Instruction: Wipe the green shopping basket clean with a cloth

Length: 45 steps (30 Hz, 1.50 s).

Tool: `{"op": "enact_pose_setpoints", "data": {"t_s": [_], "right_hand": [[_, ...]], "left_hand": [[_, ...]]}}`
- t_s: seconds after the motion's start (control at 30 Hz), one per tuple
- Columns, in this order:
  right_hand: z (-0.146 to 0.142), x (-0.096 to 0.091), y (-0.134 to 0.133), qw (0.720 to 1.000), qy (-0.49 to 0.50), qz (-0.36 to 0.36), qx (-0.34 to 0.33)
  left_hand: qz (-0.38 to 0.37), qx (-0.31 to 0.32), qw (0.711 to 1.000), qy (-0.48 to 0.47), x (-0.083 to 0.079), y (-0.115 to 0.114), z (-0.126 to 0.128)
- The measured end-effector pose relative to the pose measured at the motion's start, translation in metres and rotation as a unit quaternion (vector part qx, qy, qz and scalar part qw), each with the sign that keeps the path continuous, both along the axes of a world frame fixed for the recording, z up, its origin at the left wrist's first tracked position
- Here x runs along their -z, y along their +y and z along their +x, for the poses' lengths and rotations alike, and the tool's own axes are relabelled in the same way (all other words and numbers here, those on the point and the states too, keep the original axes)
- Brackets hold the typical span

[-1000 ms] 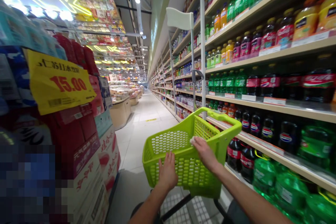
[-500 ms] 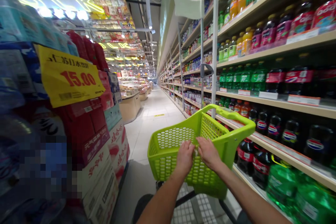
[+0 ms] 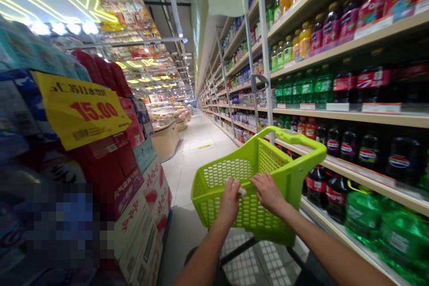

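In front of me stands a lime-green plastic shopping cart point(image 3: 295, 178) with perforated basket walls, its handle toward the right. My right hand point(image 3: 267, 192) lies over the basket's near rim, its fingers bent around the edge. Just left of it, my left hand point(image 3: 230, 196) is closed at the same rim. A small white crumpled piece, tissue-like point(image 3: 241, 191), sticks out between its thumb and fingers. The two hands are slightly apart. The visible part of the basket's inside shows no goods.
Shelves of drink bottles point(image 3: 315, 89) line the right side. On the left, stacked drink cartons point(image 3: 134, 214) carry a yellow price sign point(image 3: 83, 109). A tiled aisle point(image 3: 197, 143) runs ahead past a display counter point(image 3: 166, 138). A pale sign on a pole point(image 3: 228, 1) stands beyond the cart.
My left hand has shifted away from the right hand, widening the gap, and the white piece now shows in it. The right hand stays on the rim. The view has turned slightly.
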State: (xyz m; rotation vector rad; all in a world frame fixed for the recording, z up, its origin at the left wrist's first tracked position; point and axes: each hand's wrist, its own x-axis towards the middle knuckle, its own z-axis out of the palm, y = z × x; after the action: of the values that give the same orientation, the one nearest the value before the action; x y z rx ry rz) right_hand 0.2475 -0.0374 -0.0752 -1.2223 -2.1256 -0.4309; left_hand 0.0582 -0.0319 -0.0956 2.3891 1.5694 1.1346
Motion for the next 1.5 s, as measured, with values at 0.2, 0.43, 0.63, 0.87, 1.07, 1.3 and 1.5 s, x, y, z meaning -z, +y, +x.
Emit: {"op": "enact_pose_setpoints", "data": {"t_s": [0.2,0.43,0.63,0.87,1.07,1.3,1.5], "right_hand": [[0.005,0.001,-0.001,0.999,-0.021,-0.009,-0.029],[-0.003,0.001,-0.007,1.0,0.002,-0.014,-0.017],[0.006,-0.001,-0.006,0.999,-0.029,-0.016,-0.023],[-0.002,0.005,-0.007,1.0,0.004,0.013,-0.017],[-0.001,0.001,-0.013,1.0,0.017,0.016,0.0],[0.003,-0.037,-0.012,0.991,-0.034,-0.123,0.03],[-0.028,-0.059,0.037,0.925,-0.058,-0.375,0.008]], "left_hand": [[0.014,-0.06,0.994,-0.088,0.014,0.002,-0.055],[0.023,-0.065,0.993,-0.096,0.003,0.0,-0.048],[-0.014,-0.068,0.995,-0.065,-0.007,-0.001,-0.045],[-0.081,-0.113,0.989,0.047,-0.012,-0.017,-0.089],[-0.114,-0.002,0.992,0.058,-0.024,-0.007,-0.04],[-0.185,0.014,0.982,0.049,-0.039,0.004,-0.049],[-0.195,-0.009,0.979,0.059,-0.037,-0.006,-0.034]]}}
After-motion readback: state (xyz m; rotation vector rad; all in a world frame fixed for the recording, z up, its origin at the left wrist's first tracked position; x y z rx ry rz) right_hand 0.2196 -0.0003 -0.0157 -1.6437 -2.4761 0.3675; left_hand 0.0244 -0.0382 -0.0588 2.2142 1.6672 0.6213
